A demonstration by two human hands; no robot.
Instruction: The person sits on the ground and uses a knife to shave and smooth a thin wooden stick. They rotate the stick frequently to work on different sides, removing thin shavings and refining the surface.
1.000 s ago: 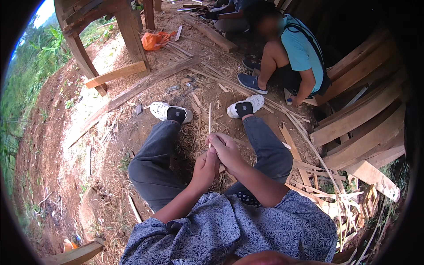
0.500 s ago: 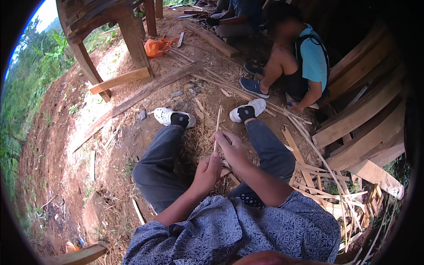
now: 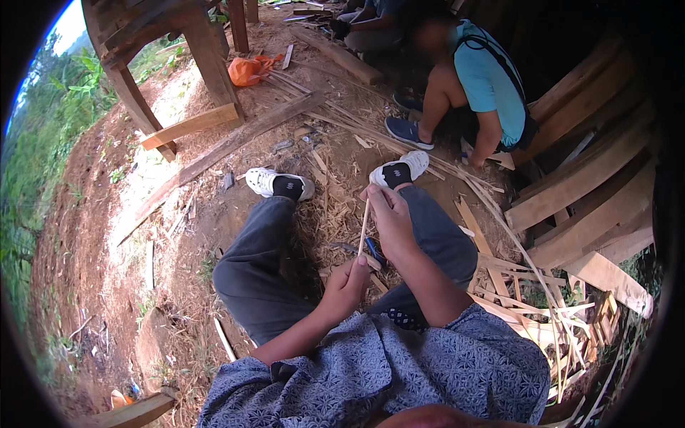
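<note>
Between my knees I hold a thin, pale wooden stick (image 3: pixel 364 227), slanting slightly. My left hand (image 3: pixel 346 287) is closed around its lower end, with the thumb along it. My right hand (image 3: pixel 392 220) pinches the upper end, close to my right shoe. Behind the stick, between my legs, a blue object (image 3: pixel 373 251) shows in part, with a dark piece beside it; I cannot make out its kind. Wood shavings (image 3: pixel 332 214) cover the ground between my feet.
A person in a turquoise shirt (image 3: pixel 492 78) crouches at the right, and another sits farther back. Split wood strips (image 3: pixel 528 314) are heaped at my right beside curved planks (image 3: pixel 571 192). A wooden frame (image 3: pixel 207 64), an orange bag (image 3: pixel 246 71) and a long beam (image 3: pixel 228 146) lie ahead left.
My right hand has slid up and away along the stick, apart from my left hand, which moved slightly lower. The blue object now shows. The crouching person has leaned forward.
</note>
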